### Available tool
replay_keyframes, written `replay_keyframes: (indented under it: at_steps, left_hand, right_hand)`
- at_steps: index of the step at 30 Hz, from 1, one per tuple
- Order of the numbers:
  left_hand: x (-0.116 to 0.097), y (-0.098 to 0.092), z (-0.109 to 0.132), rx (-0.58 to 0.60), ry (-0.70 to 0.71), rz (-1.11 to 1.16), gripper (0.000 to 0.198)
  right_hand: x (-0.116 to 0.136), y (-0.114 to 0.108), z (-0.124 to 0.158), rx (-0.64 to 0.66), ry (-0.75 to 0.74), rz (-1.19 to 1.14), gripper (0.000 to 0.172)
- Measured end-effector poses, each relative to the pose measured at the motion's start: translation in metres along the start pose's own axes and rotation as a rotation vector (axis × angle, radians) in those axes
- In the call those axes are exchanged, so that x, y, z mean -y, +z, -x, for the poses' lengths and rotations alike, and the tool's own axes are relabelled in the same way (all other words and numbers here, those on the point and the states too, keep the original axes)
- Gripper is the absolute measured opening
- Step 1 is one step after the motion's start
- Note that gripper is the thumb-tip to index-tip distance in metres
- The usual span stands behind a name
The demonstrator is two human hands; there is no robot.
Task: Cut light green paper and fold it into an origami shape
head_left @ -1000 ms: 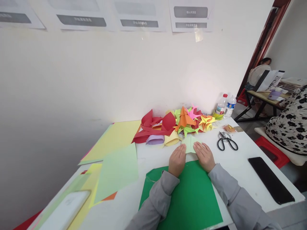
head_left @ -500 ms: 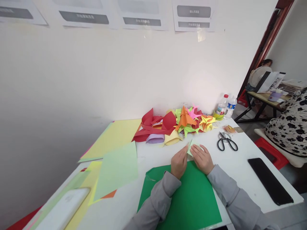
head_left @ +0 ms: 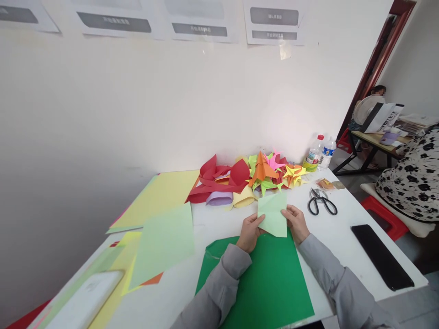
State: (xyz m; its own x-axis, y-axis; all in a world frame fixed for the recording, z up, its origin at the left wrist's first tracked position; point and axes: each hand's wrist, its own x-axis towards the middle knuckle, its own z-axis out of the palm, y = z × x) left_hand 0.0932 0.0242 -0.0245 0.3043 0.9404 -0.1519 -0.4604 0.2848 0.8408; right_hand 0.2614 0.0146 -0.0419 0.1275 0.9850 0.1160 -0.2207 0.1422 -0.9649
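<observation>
Between my two hands a light green sheet of paper (head_left: 273,212) is held up, roughly square, with faint creases across it. My left hand (head_left: 250,232) pinches its left edge, thumb in front and fingers behind. At the right edge, my right hand (head_left: 295,222) grips it between thumb and fingers. Below lies a large green sheet (head_left: 264,283) on the white table, partly under my forearms. Just beyond the paper sits a pile of folded paper pieces, among them an orange folded shape (head_left: 262,169), a yellow star (head_left: 295,173) and red curled paper (head_left: 219,180).
Black-handled scissors (head_left: 321,203) and a black phone (head_left: 382,257) lie to the right. Two bottles (head_left: 313,155) stand by the wall. Loose coloured sheets (head_left: 164,242) and a white device (head_left: 87,299) lie left. A person in patterned clothing (head_left: 409,178) sits at the far right.
The green paper, folded small and pressed between my hands before, is now opened out. My hands have moved apart to its two side edges. The view has shifted slightly.
</observation>
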Motion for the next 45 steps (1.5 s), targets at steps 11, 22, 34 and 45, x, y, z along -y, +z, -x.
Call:
replay_keyframes:
  at_steps: [11,22,34,45]
  left_hand:
    - [-0.005,-0.011,-0.007,0.028,0.035,-0.068,0.03]
    - [-0.008,-0.009,-0.007,0.016,0.069,0.005,0.03]
    - [-0.004,-0.014,-0.009,0.014,0.062,-0.066,0.033]
    - [-0.005,-0.012,-0.007,-0.011,0.08,-0.133,0.03]
  right_hand:
    - [0.01,0.003,0.006,-0.03,0.148,-0.146,0.028]
    - [0.005,0.003,0.006,-0.053,0.165,-0.222,0.026]
    - [0.013,0.008,0.007,-0.071,0.191,-0.296,0.02]
    - [0.015,0.009,0.007,-0.073,0.202,-0.3,0.023]
